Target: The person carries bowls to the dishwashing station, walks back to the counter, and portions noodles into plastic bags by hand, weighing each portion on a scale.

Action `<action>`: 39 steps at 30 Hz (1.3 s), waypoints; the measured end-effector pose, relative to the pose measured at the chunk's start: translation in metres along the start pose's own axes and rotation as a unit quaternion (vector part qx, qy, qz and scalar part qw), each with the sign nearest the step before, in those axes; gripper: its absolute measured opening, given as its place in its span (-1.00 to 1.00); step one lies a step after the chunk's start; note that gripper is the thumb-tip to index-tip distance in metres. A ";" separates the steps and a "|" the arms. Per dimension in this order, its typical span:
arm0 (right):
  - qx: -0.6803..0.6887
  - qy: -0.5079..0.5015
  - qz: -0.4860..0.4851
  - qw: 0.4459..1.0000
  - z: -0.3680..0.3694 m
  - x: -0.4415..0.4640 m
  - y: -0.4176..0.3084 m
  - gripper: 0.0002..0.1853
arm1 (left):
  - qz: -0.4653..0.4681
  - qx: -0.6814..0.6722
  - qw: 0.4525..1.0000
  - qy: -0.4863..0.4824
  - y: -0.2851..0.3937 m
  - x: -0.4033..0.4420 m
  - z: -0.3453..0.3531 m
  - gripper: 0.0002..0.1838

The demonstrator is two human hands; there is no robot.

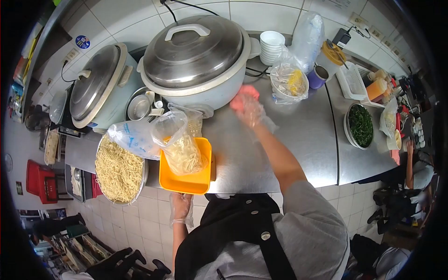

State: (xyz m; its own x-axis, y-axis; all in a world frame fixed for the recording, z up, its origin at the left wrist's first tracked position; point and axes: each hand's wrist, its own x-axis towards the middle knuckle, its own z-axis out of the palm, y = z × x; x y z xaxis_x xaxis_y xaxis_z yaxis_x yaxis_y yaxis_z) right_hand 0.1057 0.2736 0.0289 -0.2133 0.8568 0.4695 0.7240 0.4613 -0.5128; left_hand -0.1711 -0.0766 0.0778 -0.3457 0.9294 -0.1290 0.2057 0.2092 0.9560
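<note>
My right hand, in a clear plastic glove, presses a pink cloth onto the steel counter beside the large rice cooker. At the counter's front edge is a yellow plastic tub with bagged noodles in it. My left hand, also gloved, is closed at the tub's near side, its fingertips hidden beneath it. Left of the tub, a big bowl of loose noodles stands partly under a blue-printed plastic bag.
A second cooker stands at left, with metal pots between the two. White bowls, a bag-lined container and a purple cup line the back. Chopped greens sit at right; a co-worker's arm is beyond.
</note>
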 end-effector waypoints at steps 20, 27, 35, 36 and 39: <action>-0.239 -0.150 0.137 0.950 -0.265 -0.161 -0.074 -0.28 | 0.140 0.131 0.967 -0.169 -0.012 0.060 0.033 -0.42; 0.087 -0.024 0.030 0.995 -0.217 -0.060 -0.155 -0.12 | 0.078 0.207 0.958 -0.184 0.010 0.062 0.126 -0.41; 0.026 -0.002 0.091 0.996 -0.207 0.022 -0.085 -0.05 | 0.192 0.238 0.940 -0.149 0.082 0.109 0.211 -0.28; 0.027 -0.005 0.088 0.996 -0.215 0.031 -0.082 -0.05 | 0.229 0.218 0.935 -0.163 0.081 0.115 0.218 -0.24; 0.162 -0.037 0.154 0.974 -0.234 0.047 -0.078 -0.16 | 0.288 0.203 0.923 -0.153 0.083 0.107 0.214 -0.16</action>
State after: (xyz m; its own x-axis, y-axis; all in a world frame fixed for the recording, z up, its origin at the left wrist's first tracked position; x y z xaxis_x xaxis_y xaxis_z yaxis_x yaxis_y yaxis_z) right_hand 0.1924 0.2237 0.2590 -0.0749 0.9747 0.2107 0.5188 0.2185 -0.8265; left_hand 0.0046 0.1053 0.0868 0.1890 0.9518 0.2416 0.6233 -0.3064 0.7194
